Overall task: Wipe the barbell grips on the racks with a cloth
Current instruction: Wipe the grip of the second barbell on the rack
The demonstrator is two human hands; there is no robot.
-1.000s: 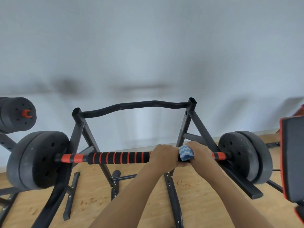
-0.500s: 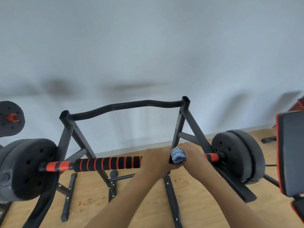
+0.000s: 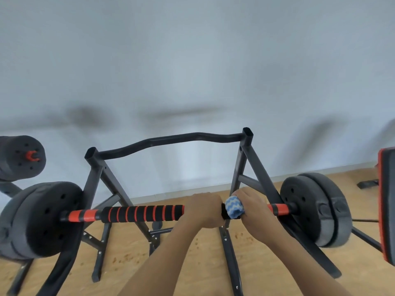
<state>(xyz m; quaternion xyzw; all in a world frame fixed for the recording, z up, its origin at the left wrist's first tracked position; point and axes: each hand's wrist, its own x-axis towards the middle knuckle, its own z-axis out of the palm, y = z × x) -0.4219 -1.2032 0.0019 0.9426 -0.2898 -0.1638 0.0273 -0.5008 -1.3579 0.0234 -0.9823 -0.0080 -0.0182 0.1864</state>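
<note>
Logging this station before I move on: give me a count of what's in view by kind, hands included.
Barbells: 2, one on the rack, one at far left
Racks: 1
Cloths: 1, blue and white
Padded benches: 1, right edge
Hands: 2, left hand gripping the bar, right hand holding the cloth on it
Total: 7

Grip section of barbell (image 3: pixel 141 213) under both hands (image 3: pixel 205 210) hidden. Cloth (image 3: pixel 234 207) mostly covered by right hand (image 3: pixel 255 207). Left of barbell, weight plate (image 3: pixel 20 158) cut by frame edge.
</note>
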